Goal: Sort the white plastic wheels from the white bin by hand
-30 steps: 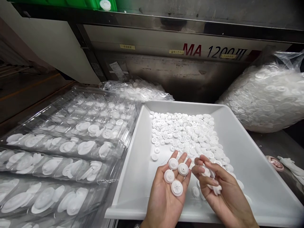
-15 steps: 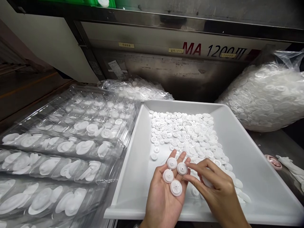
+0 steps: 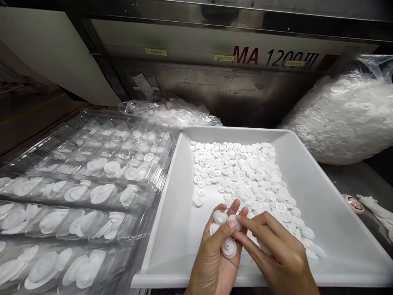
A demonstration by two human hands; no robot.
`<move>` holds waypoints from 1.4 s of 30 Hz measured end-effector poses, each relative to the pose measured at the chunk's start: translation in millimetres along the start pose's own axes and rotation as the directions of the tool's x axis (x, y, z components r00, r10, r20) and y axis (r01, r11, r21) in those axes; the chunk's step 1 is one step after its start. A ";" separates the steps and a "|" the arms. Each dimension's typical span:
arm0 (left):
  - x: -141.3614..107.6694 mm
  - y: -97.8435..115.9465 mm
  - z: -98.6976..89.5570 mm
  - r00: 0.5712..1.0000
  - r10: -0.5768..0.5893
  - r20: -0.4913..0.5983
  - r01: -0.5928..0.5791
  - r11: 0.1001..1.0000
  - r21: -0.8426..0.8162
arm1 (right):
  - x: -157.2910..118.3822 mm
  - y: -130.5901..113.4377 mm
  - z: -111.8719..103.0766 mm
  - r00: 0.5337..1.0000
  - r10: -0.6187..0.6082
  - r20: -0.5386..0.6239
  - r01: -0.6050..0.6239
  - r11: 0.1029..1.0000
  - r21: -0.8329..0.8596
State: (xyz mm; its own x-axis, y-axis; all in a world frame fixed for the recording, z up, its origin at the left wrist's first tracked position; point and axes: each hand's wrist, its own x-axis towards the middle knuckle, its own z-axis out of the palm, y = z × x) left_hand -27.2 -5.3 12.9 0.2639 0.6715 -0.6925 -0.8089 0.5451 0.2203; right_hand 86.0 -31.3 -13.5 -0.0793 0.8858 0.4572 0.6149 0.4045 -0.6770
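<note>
Several small white plastic gears [image 3: 229, 248] rest on the palm and fingers of my left hand [image 3: 211, 258], which is held palm up over the front of the tray. Its thumb is bent across them and partly covers two. My right hand [image 3: 276, 246] comes in from the right, thumb and forefinger pinching one gear [image 3: 233, 221] at my left fingertips. Something white shows below its curled fingers; whether it is held there or lies behind, I cannot tell. Beneath both hands is the white tray [image 3: 172, 229], with a spread of loose white gears [image 3: 245, 168] toward its back and right.
Clear plastic blister trays [image 3: 89, 213] filled with white parts stand at the left. A bag of white parts [image 3: 172, 112] lies behind them, and a large full bag [image 3: 346, 119] sits at the right. A pink round object [image 3: 353, 203] and white gloves [image 3: 376, 213] lie at the right edge.
My left thumb has folded inward over the gears, and its fingers have curled a little. My right thumb and forefinger have moved slightly left onto one gear. The view has shifted slightly.
</note>
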 end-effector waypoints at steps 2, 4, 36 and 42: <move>0.6 0.2 -1.0 1.000 -0.005 -0.008 0.005 1.000 0.017 | -0.9 -0.6 0.3 1.000 -0.007 0.000 0.007 1.000 -0.011; 1.2 0.9 -1.9 1.000 -0.022 -0.013 0.022 1.000 0.009 | -1.8 0.3 0.2 1.000 -0.019 0.006 0.019 1.000 -0.016; 2.1 0.4 -20.8 0.980 -0.080 0.183 0.089 0.995 -0.042 | -10.0 -5.2 6.5 0.977 -0.164 -0.134 0.147 0.981 -0.129; 2.7 -2.2 -21.3 0.978 -0.069 0.196 0.078 0.996 -0.042 | -15.1 -3.0 5.7 0.983 -0.168 -0.081 0.157 0.980 -0.124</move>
State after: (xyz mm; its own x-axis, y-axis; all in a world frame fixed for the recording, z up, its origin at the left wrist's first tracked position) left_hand -35.9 -15.4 -4.1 0.4166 0.7177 -0.5579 -0.8071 0.5745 0.1363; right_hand 80.9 -44.6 -21.7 -0.1175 0.7842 0.6093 0.6875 0.5070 -0.5199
